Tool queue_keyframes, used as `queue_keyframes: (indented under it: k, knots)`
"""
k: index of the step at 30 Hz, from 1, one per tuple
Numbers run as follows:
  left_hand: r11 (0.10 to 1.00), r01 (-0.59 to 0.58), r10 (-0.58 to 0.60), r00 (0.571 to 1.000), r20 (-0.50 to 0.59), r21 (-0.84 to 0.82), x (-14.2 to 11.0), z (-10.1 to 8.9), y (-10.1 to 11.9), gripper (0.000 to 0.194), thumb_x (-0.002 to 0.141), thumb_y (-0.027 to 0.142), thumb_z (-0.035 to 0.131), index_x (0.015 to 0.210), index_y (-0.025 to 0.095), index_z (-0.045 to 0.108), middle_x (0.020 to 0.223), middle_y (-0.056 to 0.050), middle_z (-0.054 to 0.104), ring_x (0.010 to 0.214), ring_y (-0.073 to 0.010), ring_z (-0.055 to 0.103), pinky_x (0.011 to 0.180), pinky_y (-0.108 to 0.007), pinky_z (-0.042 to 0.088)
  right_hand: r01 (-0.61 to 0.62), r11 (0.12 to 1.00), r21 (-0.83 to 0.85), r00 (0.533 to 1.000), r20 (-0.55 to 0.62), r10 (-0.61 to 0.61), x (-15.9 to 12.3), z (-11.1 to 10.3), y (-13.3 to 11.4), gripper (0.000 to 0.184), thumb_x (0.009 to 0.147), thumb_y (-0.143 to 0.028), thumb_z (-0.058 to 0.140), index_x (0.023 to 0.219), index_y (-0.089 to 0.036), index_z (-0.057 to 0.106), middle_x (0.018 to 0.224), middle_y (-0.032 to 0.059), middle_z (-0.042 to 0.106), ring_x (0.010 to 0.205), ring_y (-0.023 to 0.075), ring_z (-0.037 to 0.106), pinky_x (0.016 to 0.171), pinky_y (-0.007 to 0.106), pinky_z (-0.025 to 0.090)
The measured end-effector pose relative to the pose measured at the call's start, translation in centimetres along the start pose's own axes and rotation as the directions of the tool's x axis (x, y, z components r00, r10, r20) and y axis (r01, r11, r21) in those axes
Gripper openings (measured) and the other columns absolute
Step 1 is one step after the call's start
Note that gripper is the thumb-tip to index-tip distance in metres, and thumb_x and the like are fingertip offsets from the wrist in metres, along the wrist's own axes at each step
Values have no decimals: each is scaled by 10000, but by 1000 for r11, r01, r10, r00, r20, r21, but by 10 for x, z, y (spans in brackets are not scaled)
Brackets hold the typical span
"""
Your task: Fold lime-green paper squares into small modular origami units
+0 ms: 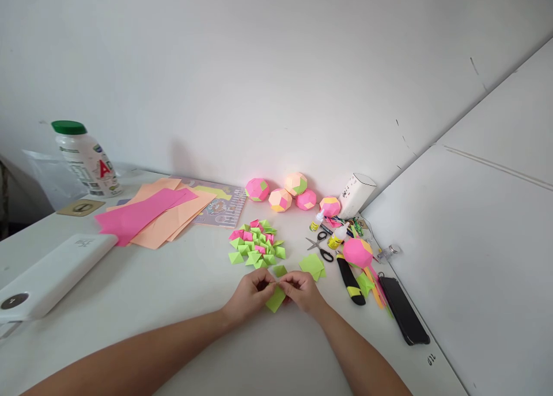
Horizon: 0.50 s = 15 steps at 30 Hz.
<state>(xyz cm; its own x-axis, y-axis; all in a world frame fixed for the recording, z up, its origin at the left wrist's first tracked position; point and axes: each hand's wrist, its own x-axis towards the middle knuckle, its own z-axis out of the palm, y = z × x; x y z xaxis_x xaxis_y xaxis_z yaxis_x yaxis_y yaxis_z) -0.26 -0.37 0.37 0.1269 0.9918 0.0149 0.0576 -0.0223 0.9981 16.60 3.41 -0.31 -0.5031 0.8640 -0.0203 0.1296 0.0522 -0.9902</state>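
My left hand (249,295) and my right hand (302,291) meet over the white table, both pinching a small green paper square (275,299) between fingertips. Just beyond them lies a pile of several folded green and pink paper pieces (256,244). A few flat green squares (313,266) sit to the right of the pile. Both hands' fingers are closed on the paper.
Pink and orange paper sheets (158,214) and a booklet (221,204) lie at back left. Several paper balls (280,199) stand by the wall. Scissors (320,247), glue bottles (317,221), a black-yellow cutter (351,281), a phone (403,316), a white power bank (52,274) and a green-capped bottle (86,158) surround them.
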Motion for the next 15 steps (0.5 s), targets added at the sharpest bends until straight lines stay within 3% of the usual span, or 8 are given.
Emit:
queue_keyframes:
  k: [5, 10, 15]
  knots:
    - [996, 24, -30, 997, -77, -83, 0, -1, 1, 216, 705, 322, 576, 602, 176, 454, 554, 54, 424, 502, -94, 390, 476, -203, 319, -35, 998, 54, 999, -33, 37, 0, -1, -4, 205, 739, -355, 624, 690, -156, 614, 563, -25, 507, 463, 97, 476, 429, 210, 440]
    - [984, 51, -52, 999, -2, -172, 0, -1, 2, 216, 760, 380, 533, 703, 179, 480, 582, 51, 439, 499, -94, 401, 463, -199, 338, 7, 1000, 29, 999, -47, -6, 1, -2, -4, 152, 746, -290, 595, 672, -158, 586, 537, -40, 459, 457, 82, 405, 418, 188, 354]
    - [1000, -16, 17, 997, 73, -15, 1, 1, -3, 215, 756, 358, 556, 691, 155, 531, 637, 5, 509, 576, -118, 447, 511, -215, 358, 91, 991, -100, 996, -14, -92, 0, -1, -6, 104, 723, -220, 570, 647, -150, 588, 583, -21, 485, 508, 88, 398, 437, 189, 316]
